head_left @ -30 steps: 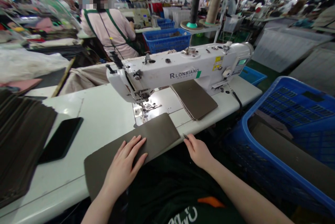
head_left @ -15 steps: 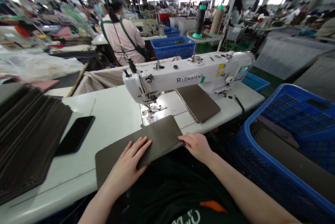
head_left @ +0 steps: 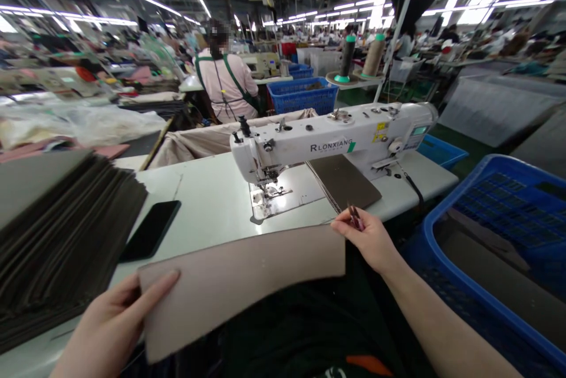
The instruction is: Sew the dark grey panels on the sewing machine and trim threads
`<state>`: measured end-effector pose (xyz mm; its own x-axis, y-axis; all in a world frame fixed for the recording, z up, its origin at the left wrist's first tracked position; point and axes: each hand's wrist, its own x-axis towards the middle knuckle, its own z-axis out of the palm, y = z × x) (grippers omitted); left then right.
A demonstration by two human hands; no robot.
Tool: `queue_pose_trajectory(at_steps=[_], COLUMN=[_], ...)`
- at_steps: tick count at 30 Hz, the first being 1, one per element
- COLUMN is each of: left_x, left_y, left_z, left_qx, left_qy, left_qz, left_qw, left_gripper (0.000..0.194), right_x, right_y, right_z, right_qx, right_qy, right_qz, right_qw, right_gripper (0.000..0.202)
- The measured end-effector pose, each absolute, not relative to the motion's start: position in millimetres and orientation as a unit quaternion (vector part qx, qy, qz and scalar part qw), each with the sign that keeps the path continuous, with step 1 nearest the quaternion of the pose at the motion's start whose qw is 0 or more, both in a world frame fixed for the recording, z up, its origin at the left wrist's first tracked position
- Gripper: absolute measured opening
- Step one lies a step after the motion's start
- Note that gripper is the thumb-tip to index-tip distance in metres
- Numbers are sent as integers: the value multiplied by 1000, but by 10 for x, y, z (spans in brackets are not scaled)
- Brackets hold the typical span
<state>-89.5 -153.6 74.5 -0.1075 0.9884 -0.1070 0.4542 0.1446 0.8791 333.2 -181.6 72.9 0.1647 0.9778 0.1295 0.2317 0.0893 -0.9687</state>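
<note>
Lengthwise, panel (head_left: 243, 275) from hand (head_left: 106, 319) to hand (head_left: 371, 240)

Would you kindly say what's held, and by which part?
Left hand: brown panel, left end. Right hand: the panel's upper right corner, plus a small tool, tips exposed.

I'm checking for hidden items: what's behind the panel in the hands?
Beyond the panel, the tabletop and sewing machine show. The left hand has fingers behind the panel, tips hidden; whatever else it covers can't be seen.

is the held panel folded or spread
Spread: the panel stretches between the left hand and right hand, with no fold showing.
</note>
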Motion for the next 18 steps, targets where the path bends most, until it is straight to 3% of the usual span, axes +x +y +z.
queue_pose_trajectory(at_steps=[3,5,13,18], left_x=[-654,-546,-400,-345], left_y=[-1633,-1679,-1705,-1749], left_z=[926,1016,1113,1247], left_qx=[377,337,354,401], left_qy=[684,673,610,596], left_qz=[341,351,363,374], left_qw=[523,557,609,588], left_gripper=[39,39,41,39], right_x=[3325,3339,3415,3504], right_y=[-1832,-1854,-1922,-1921], right_z=[714,696,631,528], right_qx=[-550,-542,-553,-568], right_qy=[-457,-407,-344,-343], right_qz=[449,499,533,512], right_qw=[536,540,540,545], right_gripper=[31,34,35,34])
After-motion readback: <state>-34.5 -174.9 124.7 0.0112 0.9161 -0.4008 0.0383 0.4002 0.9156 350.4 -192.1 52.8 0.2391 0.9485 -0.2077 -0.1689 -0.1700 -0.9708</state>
